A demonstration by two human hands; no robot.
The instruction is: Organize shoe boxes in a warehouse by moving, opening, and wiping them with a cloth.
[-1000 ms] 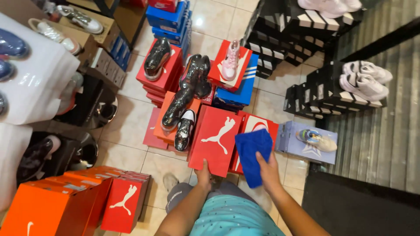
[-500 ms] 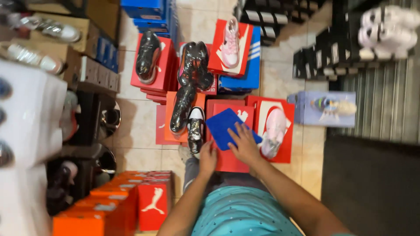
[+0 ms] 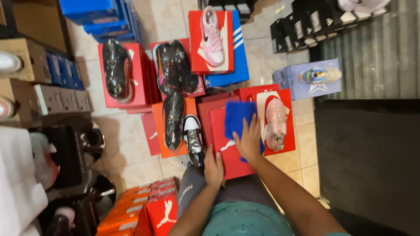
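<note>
Blue cloth (image 3: pixel 238 118) has slid rightward; right hand (image 3: pixel 248 142) hides its lower edge.

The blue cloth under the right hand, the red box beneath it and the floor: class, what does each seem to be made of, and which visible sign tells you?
Blue cloth: soft fabric, matt; it lies limp and flattens under the right hand.
Red box, steadied by the left hand: probably cardboard, smooth printed finish, crisp straight edges.
Floor: likely glazed ceramic tile; pale squares, grout lines, light sheen.
</note>
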